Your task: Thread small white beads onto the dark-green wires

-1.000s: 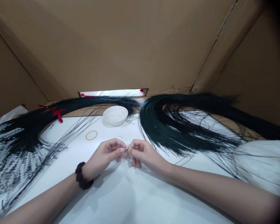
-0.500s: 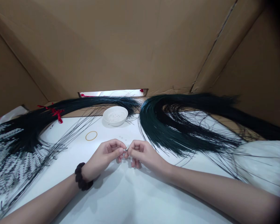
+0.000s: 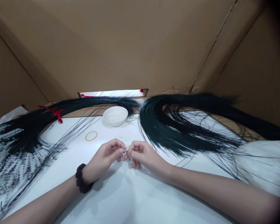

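Observation:
My left hand (image 3: pixel 107 155) and my right hand (image 3: pixel 141 153) meet fingertip to fingertip over the white table (image 3: pixel 130 199), both pinched shut. Between the fingertips sits a tiny pale piece on a thin dark strand (image 3: pixel 125 151); it is too small to name. A black scrunchie (image 3: pixel 82 179) is round my left wrist. A big sheaf of dark green strands (image 3: pixel 177 130) fans out just right of my right hand. A white bowl (image 3: pixel 115 115) of small pale pieces stands beyond the hands.
Another dark bundle (image 3: pixel 67 107) tied with a red ribbon (image 3: pixel 57 112) curves along the back left. Loose strands with pale tips (image 3: pixel 18 158) lie at the left. A yellow rubber band (image 3: pixel 91 135) lies near the bowl. Cardboard walls (image 3: pixel 140 46) enclose the table.
My left wrist has sunk slightly toward the table. The pinched fingertips stay together at the same spot.

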A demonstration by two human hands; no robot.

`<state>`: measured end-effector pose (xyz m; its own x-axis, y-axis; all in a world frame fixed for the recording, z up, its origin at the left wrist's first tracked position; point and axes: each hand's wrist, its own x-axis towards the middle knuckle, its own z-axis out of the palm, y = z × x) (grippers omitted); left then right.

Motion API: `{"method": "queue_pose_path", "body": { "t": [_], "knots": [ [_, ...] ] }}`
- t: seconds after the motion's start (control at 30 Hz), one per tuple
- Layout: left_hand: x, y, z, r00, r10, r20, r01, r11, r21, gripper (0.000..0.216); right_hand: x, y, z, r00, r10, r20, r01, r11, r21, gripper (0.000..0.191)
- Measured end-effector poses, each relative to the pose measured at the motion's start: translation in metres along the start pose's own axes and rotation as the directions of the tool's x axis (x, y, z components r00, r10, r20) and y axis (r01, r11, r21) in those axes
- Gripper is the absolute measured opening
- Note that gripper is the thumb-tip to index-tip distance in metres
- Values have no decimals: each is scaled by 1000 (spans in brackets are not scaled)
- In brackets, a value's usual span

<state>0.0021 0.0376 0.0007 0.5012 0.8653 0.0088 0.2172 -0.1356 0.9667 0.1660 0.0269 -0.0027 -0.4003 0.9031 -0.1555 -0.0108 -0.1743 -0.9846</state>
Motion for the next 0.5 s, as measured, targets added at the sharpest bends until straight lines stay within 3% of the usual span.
{"method": "queue_pose_path", "body": {
  "t": [0.33,0.5],
  "knots": [
    [-4,4,3,995,80,-66,-63,972,226,13,0,-1,-1,999,21,28,-21,1000,-2,10],
    [-3,2,1,997,68,-35,-61,986,157,12,-1,-3,-1,999,31,28,-31,1000,-3,11]
  ]
}}
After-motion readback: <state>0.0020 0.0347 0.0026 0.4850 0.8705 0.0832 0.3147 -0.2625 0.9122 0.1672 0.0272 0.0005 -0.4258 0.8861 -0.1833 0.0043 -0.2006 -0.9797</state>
